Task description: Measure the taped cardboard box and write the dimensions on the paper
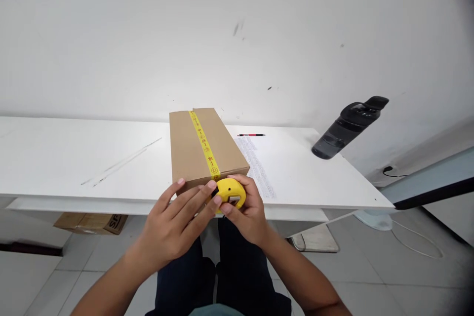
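Fingers (250,186) of my right hand (254,217) are curled around the yellow tape measure (230,188), gripping it just at the near end of the box (224,148), while those of my left hand (168,231) stretch out along that end, tips reaching the tape measure's left side, though I cannot tell whether they pinch anything. Box lies on the white worktop (70,145), with the paper (259,165) and pen (252,135) beside it on the right and the black bottle (346,129) farther right.

Box (187,145) — matt, smooth cardboard
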Demonstrator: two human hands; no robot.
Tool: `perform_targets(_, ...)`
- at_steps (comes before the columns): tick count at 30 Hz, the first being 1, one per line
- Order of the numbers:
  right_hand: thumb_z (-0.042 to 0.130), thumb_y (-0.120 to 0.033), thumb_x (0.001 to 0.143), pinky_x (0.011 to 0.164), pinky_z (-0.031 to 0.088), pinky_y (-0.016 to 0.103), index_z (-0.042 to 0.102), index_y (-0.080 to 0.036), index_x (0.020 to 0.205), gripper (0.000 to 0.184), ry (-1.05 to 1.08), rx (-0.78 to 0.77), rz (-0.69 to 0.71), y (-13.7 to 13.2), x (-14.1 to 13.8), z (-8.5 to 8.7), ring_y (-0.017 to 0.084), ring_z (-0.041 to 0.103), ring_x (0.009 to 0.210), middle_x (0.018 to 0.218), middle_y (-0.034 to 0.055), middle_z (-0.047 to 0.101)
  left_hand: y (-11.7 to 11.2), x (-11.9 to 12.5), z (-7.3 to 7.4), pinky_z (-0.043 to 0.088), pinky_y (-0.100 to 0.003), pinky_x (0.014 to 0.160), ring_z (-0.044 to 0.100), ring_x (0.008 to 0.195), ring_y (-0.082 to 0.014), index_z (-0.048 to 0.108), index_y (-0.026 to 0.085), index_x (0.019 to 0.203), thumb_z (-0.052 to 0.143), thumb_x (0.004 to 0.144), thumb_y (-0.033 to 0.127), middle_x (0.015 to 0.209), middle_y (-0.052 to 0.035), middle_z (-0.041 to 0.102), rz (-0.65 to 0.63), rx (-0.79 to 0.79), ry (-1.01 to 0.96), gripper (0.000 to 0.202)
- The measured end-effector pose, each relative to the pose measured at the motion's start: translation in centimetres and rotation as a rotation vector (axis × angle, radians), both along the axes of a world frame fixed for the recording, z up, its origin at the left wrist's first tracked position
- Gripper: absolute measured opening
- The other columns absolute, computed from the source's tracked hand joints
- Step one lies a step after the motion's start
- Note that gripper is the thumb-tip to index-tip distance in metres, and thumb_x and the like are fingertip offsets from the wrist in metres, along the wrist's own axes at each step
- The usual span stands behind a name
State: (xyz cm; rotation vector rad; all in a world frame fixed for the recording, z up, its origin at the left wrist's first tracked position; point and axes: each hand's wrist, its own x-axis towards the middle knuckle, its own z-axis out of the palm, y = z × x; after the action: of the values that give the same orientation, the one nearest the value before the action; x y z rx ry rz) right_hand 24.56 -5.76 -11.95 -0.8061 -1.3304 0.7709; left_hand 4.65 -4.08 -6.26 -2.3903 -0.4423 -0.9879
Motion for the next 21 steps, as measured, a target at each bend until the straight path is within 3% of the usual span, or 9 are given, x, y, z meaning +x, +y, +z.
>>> perform_targets(3,0.077,-0.049,0.088,0.064,0.058,0.028,0.053,-0.030,0.125,0.047,0.046,-0.031,0.100,-1.1,0.1,0.6,0.015,0.063,0.074,0.097,0.0008,0.064,-0.4,-0.6,-0.2,0.044,-0.046,0.119,0.072,0.119,-0.0218,0.067,0.009,0.127,0.059,0.099,0.012,0.130,-0.0190,0.072,-0.082,0.023,-0.021,0.029)
perform_targets(6,0.080,-0.046,0.087,0.063,0.058,0.026,0.055,-0.032,0.126,0.049,0.068,0.017,0.122,-2.3,0.5,1.4,0.014,0.064,0.073,0.096,-0.0005,0.065,-1.2,-1.5,0.2,0.043,-0.043,0.122,0.073,0.117,-0.0178,0.069,0.009,0.122,0.054,0.101,0.011,0.126,-0.0162,0.075,-0.145,-0.001,-0.027,0.026)
perform_targets(8,0.084,-0.044,0.084,0.063,0.059,0.025,0.058,-0.033,0.126,0.051,0.050,0.094,0.063,-2.7,1.1,2.1,0.014,0.065,0.075,0.098,0.0000,0.066,-1.5,-2.4,0.8,0.039,-0.041,0.125,0.075,0.109,-0.0149,0.070,0.012,0.119,0.062,0.096,0.008,0.122,-0.0109,0.077,-0.111,0.017,-0.038,0.025)
perform_targets(10,0.088,-0.044,0.079,0.065,0.059,0.026,0.061,-0.034,0.125,0.054,0.031,0.188,-0.041,-2.4,2.2,2.8,0.016,0.067,0.078,0.100,0.0009,0.067,-1.2,-3.7,1.2,0.034,-0.043,0.129,0.077,0.098,-0.0129,0.069,0.018,0.120,0.073,0.087,0.005,0.117,-0.0034,0.080,-0.005,0.065,-0.119,0.036)
perform_targets(13,0.090,-0.050,0.074,0.071,0.061,0.030,0.064,-0.032,0.123,0.059,0.053,0.263,-0.290,-0.2,4.6,3.6,0.019,0.069,0.086,0.105,0.0039,0.068,1.1,-6.1,1.1,0.033,-0.046,0.128,0.076,0.087,-0.0111,0.065,0.028,0.127,0.077,0.084,0.005,0.114,0.0044,0.080,0.165,0.116,-0.294,0.050)
perform_targets(16,0.087,-0.055,0.074,0.088,0.061,0.037,0.065,-0.029,0.127,0.063,0.105,0.207,-0.467,3.2,7.0,3.9,0.024,0.069,0.104,0.120,0.0075,0.068,4.5,-8.0,-0.2,0.039,-0.047,0.122,0.076,0.097,-0.0141,0.064,0.027,0.127,0.072,0.090,0.011,0.121,0.0030,0.078,0.247,0.106,-0.379,0.041)
perform_targets(19,0.086,-0.054,0.075,0.099,0.058,0.041,0.065,-0.026,0.135,0.069,0.138,0.064,-0.439,5.8,8.4,3.6,0.025,0.067,0.113,0.124,0.0078,0.070,6.9,-8.3,-1.9,0.046,-0.047,0.114,0.074,0.107,-0.0194,0.067,0.027,0.122,0.071,0.093,0.018,0.121,-0.0019,0.077,0.263,0.009,-0.440,0.031)
perform_targets(21,0.085,-0.054,0.075,0.101,0.057,0.042,0.065,-0.026,0.139,0.072,0.127,0.000,-0.389,6.5,8.5,3.1,0.025,0.068,0.114,0.124,0.0074,0.072,7.2,-7.7,-2.8,0.049,-0.047,0.111,0.071,0.114,-0.0234,0.065,0.027,0.129,0.071,0.094,0.030,0.123,-0.0074,0.075,0.212,-0.092,-0.436,0.035)
